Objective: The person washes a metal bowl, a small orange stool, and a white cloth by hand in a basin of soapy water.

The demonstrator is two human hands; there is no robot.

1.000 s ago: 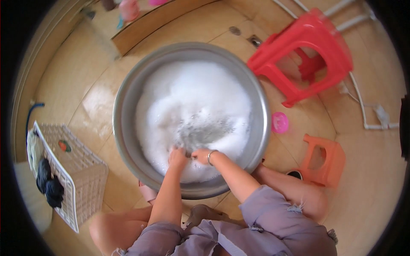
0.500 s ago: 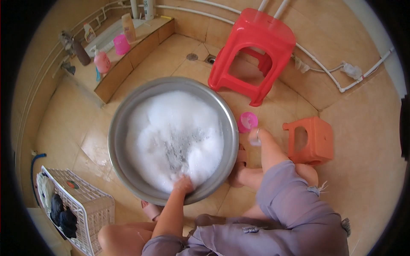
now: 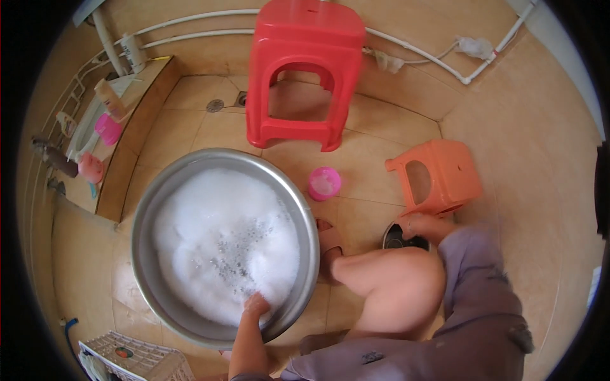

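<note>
A large grey metal basin point(image 3: 308, 254) stands on the floor, filled with white suds point(image 3: 210, 197) and murky water. My left hand point(image 3: 256, 306) is at its near side, with the fingers sunk in the foam and hidden. Beyond my bent knee, my right hand point(image 3: 412, 224) reaches down to a black object with a pale rim point(image 3: 395, 237), possibly a shoe, beside the orange stool point(image 3: 454, 174). Its fingers point down at that object's edge; whether they grip it is unclear. A small pink cup point(image 3: 325, 184) with whitish contents sits right of the basin.
A tall red stool point(image 3: 305, 32) stands at the back, near a floor drain point(image 3: 215, 105). Several bottles and a pink container point(image 3: 108, 129) line a tiled ledge point(image 3: 136, 117) at left. A white plastic basket point(image 3: 136, 355) is at lower left. White pipes run along the wall.
My right hand has gone from beside the pink cup to the black object near the orange stool. My left hand stays in the suds. The view has shifted, and the black object now shows.
</note>
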